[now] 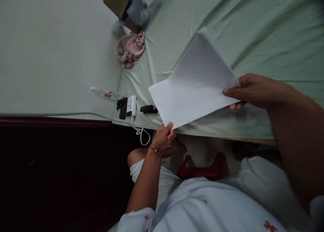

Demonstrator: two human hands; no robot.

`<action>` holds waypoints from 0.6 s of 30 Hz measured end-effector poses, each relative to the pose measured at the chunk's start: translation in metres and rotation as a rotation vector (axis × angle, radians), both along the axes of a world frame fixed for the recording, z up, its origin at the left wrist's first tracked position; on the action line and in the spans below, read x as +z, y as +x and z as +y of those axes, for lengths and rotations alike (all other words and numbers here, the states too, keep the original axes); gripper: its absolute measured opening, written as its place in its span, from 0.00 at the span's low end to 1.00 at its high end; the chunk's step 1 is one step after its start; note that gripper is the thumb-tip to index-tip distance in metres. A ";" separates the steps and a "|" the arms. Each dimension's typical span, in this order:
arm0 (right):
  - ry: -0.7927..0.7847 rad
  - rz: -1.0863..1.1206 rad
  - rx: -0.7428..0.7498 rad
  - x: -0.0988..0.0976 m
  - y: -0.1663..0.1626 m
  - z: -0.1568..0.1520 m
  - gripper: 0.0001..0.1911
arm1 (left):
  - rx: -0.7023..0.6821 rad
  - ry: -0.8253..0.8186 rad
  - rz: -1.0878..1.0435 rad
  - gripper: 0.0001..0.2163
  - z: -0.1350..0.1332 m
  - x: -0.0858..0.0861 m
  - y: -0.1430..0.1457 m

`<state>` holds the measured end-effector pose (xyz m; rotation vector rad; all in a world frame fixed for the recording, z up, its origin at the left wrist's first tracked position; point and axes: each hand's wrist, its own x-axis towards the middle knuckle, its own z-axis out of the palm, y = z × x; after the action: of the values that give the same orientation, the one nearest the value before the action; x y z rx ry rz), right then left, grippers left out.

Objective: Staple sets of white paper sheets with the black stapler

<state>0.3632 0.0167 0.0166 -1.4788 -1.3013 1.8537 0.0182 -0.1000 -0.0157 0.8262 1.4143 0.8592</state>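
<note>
White paper (194,87), bent across its middle, is held up over the near edge of the green-covered surface. Whether it is one sheet or several, I cannot tell. My left hand (164,137) pinches its near left corner between thumb and fingers. At the right corner my right hand (246,90) grips it, thumb on top and fingers underneath. Just left of the paper lies a black stapler-like object (149,109), its right end partly hidden by the paper.
A white power strip (131,106) with a black plug and a white cable (143,134) sits at the left edge. Near it lies a clear bottle (105,93). Farther back are a pink satin cloth (131,50) and a brown box (117,3). A red stool (202,171) shows below.
</note>
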 end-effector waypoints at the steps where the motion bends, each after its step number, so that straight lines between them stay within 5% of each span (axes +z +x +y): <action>1: 0.006 0.001 -0.018 0.001 0.000 0.000 0.19 | 0.022 -0.001 -0.023 0.29 0.000 -0.001 0.000; 9: -0.038 -0.080 -0.077 0.003 -0.010 0.000 0.18 | 0.152 -0.006 -0.109 0.26 -0.001 -0.001 0.004; 15: -0.013 -0.083 -0.195 0.007 -0.006 0.001 0.15 | 0.149 0.032 0.197 0.19 0.001 -0.001 -0.008; 18: 0.006 -0.145 -0.280 0.013 -0.003 0.001 0.15 | 0.185 0.170 0.615 0.10 0.010 0.001 -0.028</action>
<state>0.3605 0.0181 0.0300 -1.7218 -1.0941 1.5872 -0.0097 -0.0900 -0.0146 1.1662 1.9974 0.9153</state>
